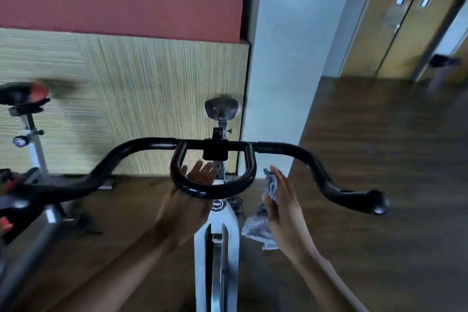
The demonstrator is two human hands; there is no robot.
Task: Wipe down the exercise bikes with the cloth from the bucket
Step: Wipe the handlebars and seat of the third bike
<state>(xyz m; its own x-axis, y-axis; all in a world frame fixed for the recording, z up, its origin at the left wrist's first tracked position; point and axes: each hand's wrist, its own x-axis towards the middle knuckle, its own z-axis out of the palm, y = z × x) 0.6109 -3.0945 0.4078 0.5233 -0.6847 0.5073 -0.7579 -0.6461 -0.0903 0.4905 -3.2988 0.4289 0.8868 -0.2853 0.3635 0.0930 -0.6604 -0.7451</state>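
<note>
Wood gym floor (379,134), panelled wall (152,83) at 12 | left grip (192,192) released, straight fingers up behind handlebar loop (228,191) at 6 | right grip (281,200) holds cloth (257,230) at 5, beside bike frame (217,235) | next: fold cloth round bar, wipe end to end.

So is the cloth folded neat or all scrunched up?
Scrunched. The cloth bunches against the right hand in uneven wrinkles, with a loose end hanging below it, no flat folds.
</note>
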